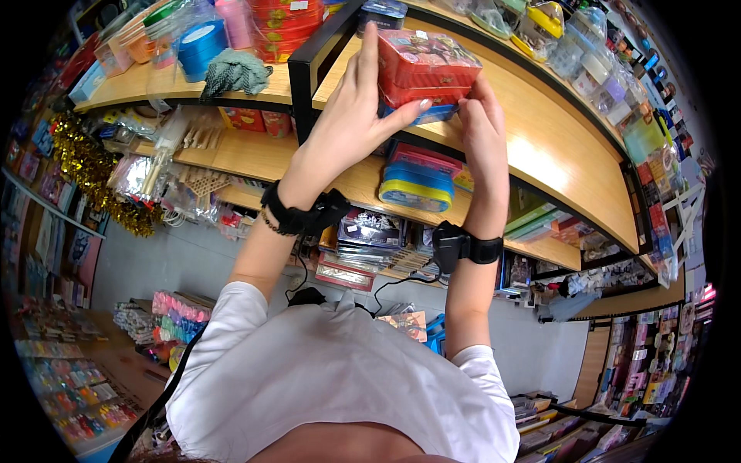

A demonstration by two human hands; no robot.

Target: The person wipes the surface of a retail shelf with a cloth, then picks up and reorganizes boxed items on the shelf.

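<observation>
Between my two hands is a stack of red boxes (425, 69) in clear wrap, with a printed picture on the top one. My left hand (353, 110) presses its palm and fingers along the left side, thumb across the lower front. My right hand (483, 121) grips the right front corner with bent fingers. Directly under the red boxes a blue box (431, 114) shows. The stack is at the wooden shelf's left end, near the black metal frame. Behind it stands a dark blue tin (383, 14). Whether the stack rests on the shelf cannot be told.
On the left shelf lie a grey-green cloth (236, 72), blue ribbon rolls (201, 49) and red round containers (286, 26). A black metal post (301, 98) divides the shelves. Blue and yellow cases (417, 185) sit one level lower. Wrapped toys (538, 29) line the upper shelf.
</observation>
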